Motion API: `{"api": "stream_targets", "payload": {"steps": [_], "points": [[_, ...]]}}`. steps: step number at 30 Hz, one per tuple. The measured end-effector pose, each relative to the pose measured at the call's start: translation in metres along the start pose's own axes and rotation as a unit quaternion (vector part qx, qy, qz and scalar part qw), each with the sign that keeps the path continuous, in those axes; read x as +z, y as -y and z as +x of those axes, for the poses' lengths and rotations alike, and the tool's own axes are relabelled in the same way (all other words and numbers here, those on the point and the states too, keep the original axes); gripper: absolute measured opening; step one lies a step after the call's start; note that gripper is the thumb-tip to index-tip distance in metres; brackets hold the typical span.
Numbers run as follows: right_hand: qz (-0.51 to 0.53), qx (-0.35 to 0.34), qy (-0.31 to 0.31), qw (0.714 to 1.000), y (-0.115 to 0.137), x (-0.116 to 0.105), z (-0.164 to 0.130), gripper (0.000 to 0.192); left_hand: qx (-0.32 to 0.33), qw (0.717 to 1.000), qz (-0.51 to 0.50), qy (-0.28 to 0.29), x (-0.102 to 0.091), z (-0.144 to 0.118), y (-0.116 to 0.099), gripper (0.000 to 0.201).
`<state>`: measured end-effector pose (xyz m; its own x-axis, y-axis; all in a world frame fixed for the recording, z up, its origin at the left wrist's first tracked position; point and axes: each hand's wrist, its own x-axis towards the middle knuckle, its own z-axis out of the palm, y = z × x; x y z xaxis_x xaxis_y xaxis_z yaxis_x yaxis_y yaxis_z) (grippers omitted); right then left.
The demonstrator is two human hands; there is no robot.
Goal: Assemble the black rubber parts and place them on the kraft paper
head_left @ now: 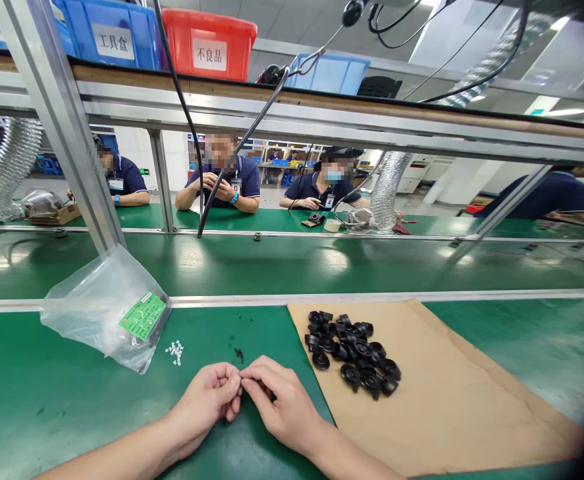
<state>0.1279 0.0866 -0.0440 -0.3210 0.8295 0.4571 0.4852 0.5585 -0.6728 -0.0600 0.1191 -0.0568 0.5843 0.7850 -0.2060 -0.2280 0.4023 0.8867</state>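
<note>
A tiny part, too small to identify, is pinched between the fingertips of the left hand (207, 400) and right hand (282, 400), low over the green worktop (47, 400), probably for control. White bits (175, 353), a bag (107, 310) and black caps (352, 350) on cardboard (447, 400) lie near.

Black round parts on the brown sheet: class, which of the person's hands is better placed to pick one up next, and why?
Probably the right hand: the black round parts lie on its side, close by, while the left hand would have to cross over it.
</note>
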Motion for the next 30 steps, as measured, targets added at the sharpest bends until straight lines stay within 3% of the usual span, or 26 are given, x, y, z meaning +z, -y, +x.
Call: {"api": "stream_targets", "payload": {"steps": [11,17,21,24,26,27,30], "points": [[0.016,-0.021,0.047,0.999,0.008,-0.005,0.003,0.03,-0.019,0.999,-0.033,-0.007,-0.003,0.001,-0.005,0.049],[0.004,-0.02,0.009,1.0,0.004,-0.006,0.004,0.029,-0.013,0.999,-0.036,-0.001,-0.004,0.001,-0.005,0.043],[-0.041,-0.048,0.025,0.998,0.002,-0.006,0.004,0.027,-0.031,0.999,0.0,0.013,-0.004,0.004,-0.003,0.048],[-0.067,-0.054,0.019,0.996,0.0,-0.009,0.003,0.022,-0.058,0.995,0.078,0.034,-0.004,0.003,-0.014,0.05],[-0.074,-0.047,0.014,0.996,-0.002,-0.011,0.003,0.019,-0.068,0.974,0.208,0.059,-0.006,-0.008,-0.032,0.043],[-0.073,-0.043,0.006,0.996,-0.004,-0.012,0.002,0.018,-0.066,0.95,0.297,0.072,-0.007,-0.016,-0.041,0.037],[-0.068,-0.036,-0.021,0.997,-0.009,-0.014,0.002,0.018,-0.011,0.828,0.553,0.091,-0.014,-0.049,-0.057,0.032]]}}
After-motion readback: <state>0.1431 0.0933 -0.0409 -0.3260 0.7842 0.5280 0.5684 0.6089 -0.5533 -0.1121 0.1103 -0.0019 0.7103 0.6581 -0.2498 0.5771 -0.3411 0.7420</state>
